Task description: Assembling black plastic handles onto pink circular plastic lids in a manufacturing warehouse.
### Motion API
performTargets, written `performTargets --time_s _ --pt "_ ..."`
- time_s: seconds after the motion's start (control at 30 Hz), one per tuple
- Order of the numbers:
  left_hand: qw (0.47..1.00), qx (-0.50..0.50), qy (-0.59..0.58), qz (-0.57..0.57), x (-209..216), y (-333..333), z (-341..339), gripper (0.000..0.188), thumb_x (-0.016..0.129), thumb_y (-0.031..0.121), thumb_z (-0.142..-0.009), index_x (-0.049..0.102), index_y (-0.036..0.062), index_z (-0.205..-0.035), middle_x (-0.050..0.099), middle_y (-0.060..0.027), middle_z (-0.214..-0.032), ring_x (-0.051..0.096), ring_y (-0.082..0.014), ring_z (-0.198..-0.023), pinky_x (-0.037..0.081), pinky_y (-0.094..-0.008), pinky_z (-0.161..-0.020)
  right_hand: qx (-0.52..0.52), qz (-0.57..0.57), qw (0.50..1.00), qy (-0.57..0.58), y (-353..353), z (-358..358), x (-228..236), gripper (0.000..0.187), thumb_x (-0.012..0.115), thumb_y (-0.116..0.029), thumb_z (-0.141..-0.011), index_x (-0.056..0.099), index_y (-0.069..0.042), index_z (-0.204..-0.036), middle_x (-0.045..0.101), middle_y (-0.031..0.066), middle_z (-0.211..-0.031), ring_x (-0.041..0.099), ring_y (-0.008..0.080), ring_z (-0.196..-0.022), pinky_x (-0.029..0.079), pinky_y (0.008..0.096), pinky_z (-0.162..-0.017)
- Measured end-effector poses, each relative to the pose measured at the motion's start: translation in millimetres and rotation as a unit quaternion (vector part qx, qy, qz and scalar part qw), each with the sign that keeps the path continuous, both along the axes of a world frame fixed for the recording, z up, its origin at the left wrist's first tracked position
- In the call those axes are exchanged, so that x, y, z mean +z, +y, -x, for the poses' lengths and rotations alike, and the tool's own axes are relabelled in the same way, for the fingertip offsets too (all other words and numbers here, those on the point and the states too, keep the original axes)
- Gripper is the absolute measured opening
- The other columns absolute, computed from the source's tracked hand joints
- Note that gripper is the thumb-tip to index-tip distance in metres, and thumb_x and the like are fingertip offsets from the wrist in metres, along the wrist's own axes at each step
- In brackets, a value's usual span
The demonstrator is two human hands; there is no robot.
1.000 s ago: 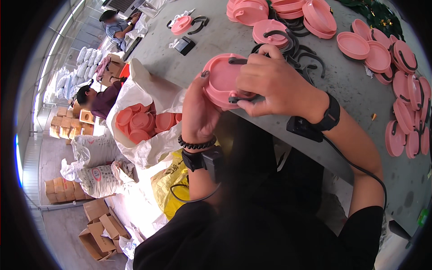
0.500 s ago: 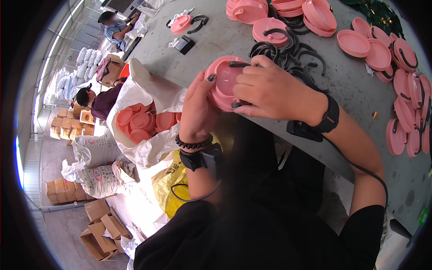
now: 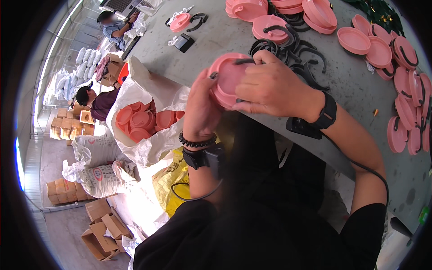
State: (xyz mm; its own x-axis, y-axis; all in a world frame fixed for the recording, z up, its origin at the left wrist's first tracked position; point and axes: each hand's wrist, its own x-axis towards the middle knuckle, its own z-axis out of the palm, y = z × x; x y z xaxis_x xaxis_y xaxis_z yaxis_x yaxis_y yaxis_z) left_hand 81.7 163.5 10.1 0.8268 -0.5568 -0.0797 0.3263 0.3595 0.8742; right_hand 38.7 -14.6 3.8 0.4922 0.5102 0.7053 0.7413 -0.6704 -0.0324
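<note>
A round pink plastic lid (image 3: 228, 77) is held up over the near table edge. My left hand (image 3: 200, 105) grips its left side, with the thumb over the rim. Closed around a dark curved handle (image 3: 244, 60), my right hand (image 3: 267, 85) presses it against the lid's right side. Most of that handle is hidden by my fingers; its upper end shows over the rim. Whether both its ends are joined to the lid, I cannot tell. Just beyond my hands lies a heap of loose dark curved handles (image 3: 310, 74).
Stacked pink lids (image 3: 246, 10) stand at the table's far side; several with handles (image 3: 406, 130) lie at right. A small black box (image 3: 183, 42) sits far left on the table. A white sack of pink parts (image 3: 140, 119) stands at left; two people work beyond.
The lid has tilted slightly in my hands, and my left hand has shifted a little to the right. My right hand keeps its hold on the handle.
</note>
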Motion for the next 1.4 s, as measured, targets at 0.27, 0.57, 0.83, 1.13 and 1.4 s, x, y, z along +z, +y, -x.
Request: performTargets --time_s 0.27,0.57,0.83,1.13,1.4 --pt "0.998 0.061 0.010 0.018 -4 -6 7 0.037 0.040 0.016 -0.089 0.044 -0.0037 -0.119 0.055 -0.0148 -0.111 0.057 -0.0212 -0.101 0.046 -0.0331 -0.087 -0.023 -0.074 0.997 0.000 -1 -1 2 0.026 0.066 -0.036 -0.074 0.057 -0.012 -0.077 0.051 0.0042 -0.076 0.048 0.0216 -0.083 0.036 0.0345 -0.082" --pt "0.985 0.086 -0.140 -0.054 -4 -22 20 0.038 0.049 0.018 -0.089 0.045 -0.0047 -0.119 0.058 -0.0143 -0.107 0.062 -0.0219 -0.089 0.056 -0.0343 -0.070 -0.018 -0.358 0.922 0.144 -15 -19 -18 0.015 0.065 -0.009 -0.077 0.058 -0.001 -0.088 0.059 0.0064 -0.080 0.059 0.0156 -0.076 0.045 0.0268 -0.070" --pt "0.987 0.092 -0.128 0.013 -20 -28 17 0.036 0.054 0.022 -0.089 0.048 -0.0011 -0.116 0.059 -0.0100 -0.106 0.061 -0.0164 -0.090 0.052 -0.0289 -0.076 -0.003 -0.472 0.848 0.239 -15 -17 -15 0.013 0.057 -0.001 -0.083 0.059 0.001 -0.096 0.062 0.0054 -0.097 0.059 0.0103 -0.090 0.048 0.0226 -0.078" --pt "0.988 0.136 -0.068 0.004 -18 -29 12 0.043 0.049 0.028 -0.088 0.048 -0.0048 -0.117 0.056 -0.0150 -0.113 0.056 -0.0249 -0.103 0.045 -0.0385 -0.090 0.034 -0.349 0.914 0.202 -20 -18 -14 0.017 0.057 -0.001 -0.080 0.060 0.000 -0.096 0.061 0.0050 -0.099 0.057 0.0138 -0.091 0.045 0.0278 -0.084" --pt "0.985 0.157 -0.058 0.033 -14 -29 3 0.036 0.052 0.023 -0.088 0.051 -0.0038 -0.111 0.059 -0.0134 -0.105 0.060 -0.0210 -0.094 0.049 -0.0332 -0.082 -0.002 -0.330 0.935 0.128 -11 -17 -15 0.022 0.059 -0.010 -0.077 0.058 -0.002 -0.097 0.061 0.0078 -0.088 0.058 0.0190 -0.083 0.044 0.0272 -0.072"
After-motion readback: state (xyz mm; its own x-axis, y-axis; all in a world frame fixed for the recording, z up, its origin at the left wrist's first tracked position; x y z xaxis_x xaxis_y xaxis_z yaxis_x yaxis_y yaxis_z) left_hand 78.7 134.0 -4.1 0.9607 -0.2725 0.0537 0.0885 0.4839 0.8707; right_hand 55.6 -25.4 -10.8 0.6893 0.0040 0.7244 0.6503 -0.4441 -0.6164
